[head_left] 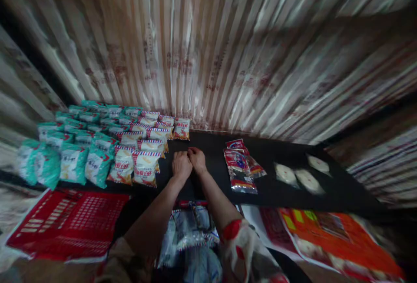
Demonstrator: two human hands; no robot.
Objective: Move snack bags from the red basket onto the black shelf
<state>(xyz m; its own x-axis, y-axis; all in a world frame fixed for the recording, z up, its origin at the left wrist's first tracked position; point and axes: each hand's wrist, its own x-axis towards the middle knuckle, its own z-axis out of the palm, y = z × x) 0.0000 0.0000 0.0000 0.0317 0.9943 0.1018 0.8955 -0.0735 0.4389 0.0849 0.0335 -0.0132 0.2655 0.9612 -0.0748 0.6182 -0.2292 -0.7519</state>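
Note:
My left hand (181,164) rests on the black table (208,144) with its fingers curled in and nothing visible in them. Right beside it, apparently touching, lies my right hand (197,160), also closed and seemingly holding nothing. Nearest on the left are white-and-orange snack bags (145,168) with striped top edges, standing in rows. One such bag (181,128) stands at the back, just beyond my hands. To the right lie a few flat red-and-clear packets (239,168), partly overlapping.
Rows of green snack bags (72,163) fill the table's left end. Round whitish packs (308,180) lie on the right. Corrugated sheeting (195,57) rises behind. A red printed sheet (74,222) and an orange one (342,239) hang in front. Silvery-blue bags (192,228) sit below my arms.

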